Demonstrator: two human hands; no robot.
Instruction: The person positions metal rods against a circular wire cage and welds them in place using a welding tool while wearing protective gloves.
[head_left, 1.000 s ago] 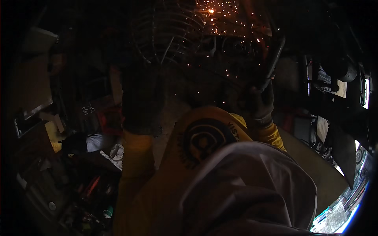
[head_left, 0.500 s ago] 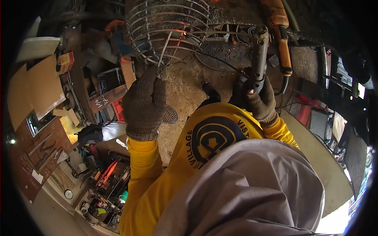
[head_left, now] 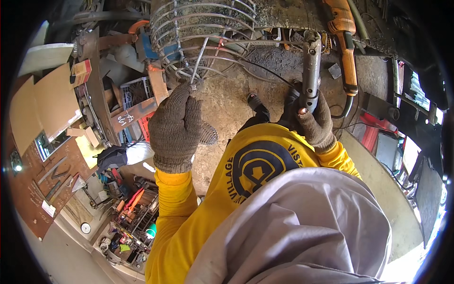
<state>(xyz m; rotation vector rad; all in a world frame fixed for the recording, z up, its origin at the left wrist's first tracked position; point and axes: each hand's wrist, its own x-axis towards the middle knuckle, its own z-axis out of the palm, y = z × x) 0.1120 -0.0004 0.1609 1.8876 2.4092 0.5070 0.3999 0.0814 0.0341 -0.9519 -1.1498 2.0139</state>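
My left hand (head_left: 176, 128), in a brown knitted glove, is closed at its fingertips on the lower end of a thin metal rod (head_left: 199, 60). That rod slants up against a rounded cage of bent metal bars (head_left: 203, 19). My right hand (head_left: 318, 124), gloved the same way, grips a grey tube-shaped welding electrode holder (head_left: 311, 71) standing upright. From the holder's head a thin electrode (head_left: 269, 42) reaches left to the cage, where a small reddish spot shows. Part of my right-hand fingers is hidden behind the holder.
An orange angle grinder (head_left: 347, 52) lies to the right of the holder, with its cord trailing down. On the left are cardboard sheets (head_left: 57, 102), a brown board with tools (head_left: 52, 184) and a plastic crate (head_left: 135, 92). Black cable (head_left: 269, 73) crosses near the cage.
The picture has brightened and the orange glow at the electrode's tip has dimmed to a faint reddish spot. Both hands keep their grips almost in place.
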